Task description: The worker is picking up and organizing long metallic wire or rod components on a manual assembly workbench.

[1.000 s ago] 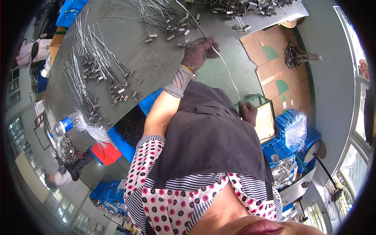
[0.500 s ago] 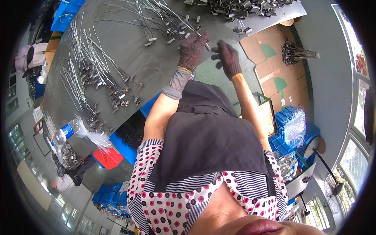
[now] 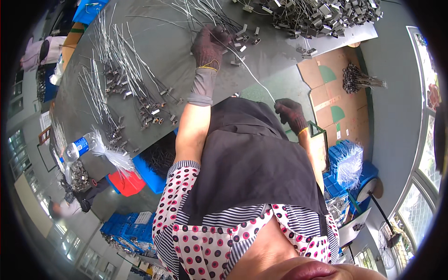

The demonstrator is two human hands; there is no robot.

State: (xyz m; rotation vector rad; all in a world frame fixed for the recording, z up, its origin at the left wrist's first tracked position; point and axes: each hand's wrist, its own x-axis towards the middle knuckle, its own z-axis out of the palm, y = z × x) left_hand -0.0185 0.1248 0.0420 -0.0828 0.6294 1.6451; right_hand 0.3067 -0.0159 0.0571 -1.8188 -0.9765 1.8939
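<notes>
My left hand (image 3: 208,46), in a dark maroon knit glove, is closed at the far middle of the grey table (image 3: 182,60). A thin white wire (image 3: 255,76) runs from beside its fingers toward me and to the right. Down at the table's near edge, the fingers of my right hand (image 3: 291,114), gloved alike, pinch the wire's other end. Around the left hand lie loose wires with small metal end pieces (image 3: 241,31). What exactly the left fingers grip is partly hidden by the glove.
Bundles of wires with metal ends (image 3: 126,70) lie to the left. A heap of metal-ended pieces (image 3: 326,16) fills the far right. Beyond the right edge are cardboard (image 3: 326,79) with a wire bundle (image 3: 357,78) and blue bins (image 3: 338,154). A bottle (image 3: 77,148) stands left; a person sits beyond.
My right hand has pulled back toward me and slightly right, and the white wire now stretches between the hands. My left hand has moved left and a little farther away.
</notes>
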